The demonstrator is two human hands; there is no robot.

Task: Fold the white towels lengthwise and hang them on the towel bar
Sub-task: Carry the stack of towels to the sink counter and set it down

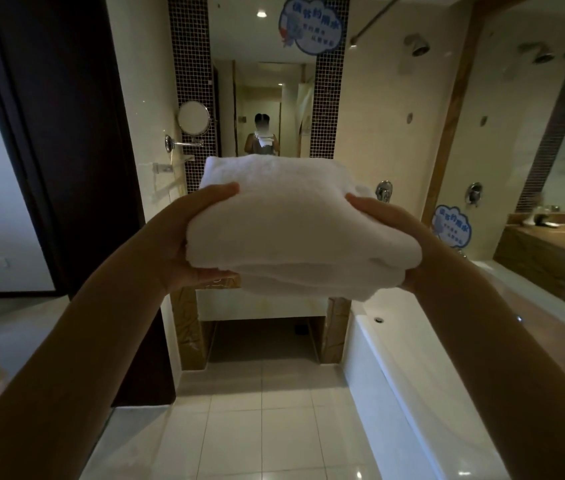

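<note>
A thick stack of folded white towels (295, 223) is held out in front of me at chest height, in the middle of the view. My left hand (191, 233) grips its left side, thumb on top and fingers underneath. My right hand (388, 230) grips the right side the same way. A chrome towel bar (170, 167) is fixed on the wall at the left, just beyond the stack's left edge, with nothing hanging on it.
A wall mirror (263, 109) ahead reflects a person holding towels. A round shaving mirror (194, 117) hangs left of it. A white bathtub (447, 341) runs along the right. A dark door frame (49, 150) stands at left. Pale floor tiles (257, 427) lie below.
</note>
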